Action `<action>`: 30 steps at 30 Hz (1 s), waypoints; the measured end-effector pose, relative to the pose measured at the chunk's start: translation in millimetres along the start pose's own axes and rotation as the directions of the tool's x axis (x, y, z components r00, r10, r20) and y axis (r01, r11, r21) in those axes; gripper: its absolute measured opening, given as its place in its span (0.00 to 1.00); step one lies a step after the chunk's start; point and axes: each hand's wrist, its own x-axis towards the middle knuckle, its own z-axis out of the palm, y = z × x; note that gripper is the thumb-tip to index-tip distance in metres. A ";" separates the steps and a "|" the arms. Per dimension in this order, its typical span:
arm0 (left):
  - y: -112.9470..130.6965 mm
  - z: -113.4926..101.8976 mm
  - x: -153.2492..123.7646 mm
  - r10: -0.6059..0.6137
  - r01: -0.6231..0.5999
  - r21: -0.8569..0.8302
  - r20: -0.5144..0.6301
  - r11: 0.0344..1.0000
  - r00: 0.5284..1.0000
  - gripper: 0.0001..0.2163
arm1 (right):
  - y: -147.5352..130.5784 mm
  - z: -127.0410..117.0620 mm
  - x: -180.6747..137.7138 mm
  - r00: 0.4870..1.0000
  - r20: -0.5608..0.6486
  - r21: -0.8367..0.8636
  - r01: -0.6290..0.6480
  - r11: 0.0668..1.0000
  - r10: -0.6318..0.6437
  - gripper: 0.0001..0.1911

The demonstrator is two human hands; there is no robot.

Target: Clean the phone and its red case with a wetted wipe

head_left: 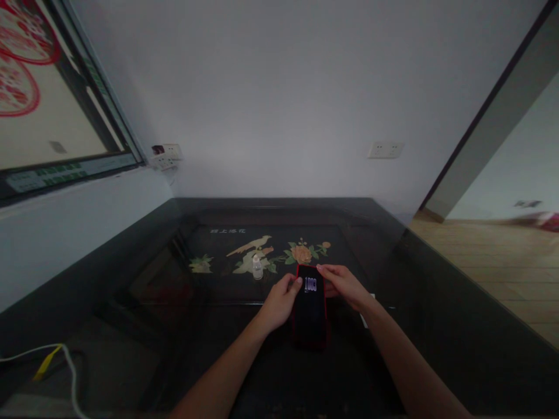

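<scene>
A smartphone [310, 308] with a red edge lies between my hands, its dark screen showing large white digits. My left hand [280, 299] grips its left edge, the thumb over the rim and the other fingers hidden. At the upper right corner, my right hand [343, 285] is closed on the phone, thumb near the top edge. Beyond my left hand stands a small clear bottle [257, 267] with a white cap. A white flat item [364, 320] shows partly from behind my right wrist.
The glossy black table [131, 326] bears a bird-and-flower picture [301, 253]. A white cable [70, 364] with a yellow tag [46, 364] lies at the front left. Wall sockets [386, 150] are behind the table, a window [56, 110] at the left.
</scene>
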 end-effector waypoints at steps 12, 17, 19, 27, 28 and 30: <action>6.1 -15.5 -17.7 -0.180 0.328 -0.116 0.645 0.937 0.743 0.45 | 8.6 -6.4 6.6 0.995 -0.099 0.007 0.030 1.000 -0.029 0.20; 0.6 -16.8 -14.2 -0.235 0.347 -0.074 0.605 0.935 0.761 0.39 | 6.5 -5.4 5.7 0.993 -0.109 0.022 0.040 0.999 -0.038 0.20; -2.3 -16.8 -12.9 -0.261 0.358 -0.062 0.572 0.932 0.778 0.35 | 6.2 -5.0 5.5 0.992 -0.117 0.025 0.052 0.998 -0.048 0.21; -9.0 -12.8 -9.7 -0.288 0.408 -0.117 0.536 0.906 0.794 0.31 | 8.2 -5.6 7.6 0.986 -0.154 0.013 0.069 0.998 -0.066 0.21; -7.6 -12.7 -10.1 -0.277 0.398 -0.121 0.539 0.909 0.796 0.31 | 8.2 -6.3 7.8 0.984 -0.164 0.012 0.071 0.997 -0.068 0.21; -2.9 -12.7 -11.6 -0.243 0.366 -0.127 0.548 0.922 0.801 0.31 | 7.7 -7.6 7.9 0.981 -0.180 0.021 0.075 0.997 -0.070 0.21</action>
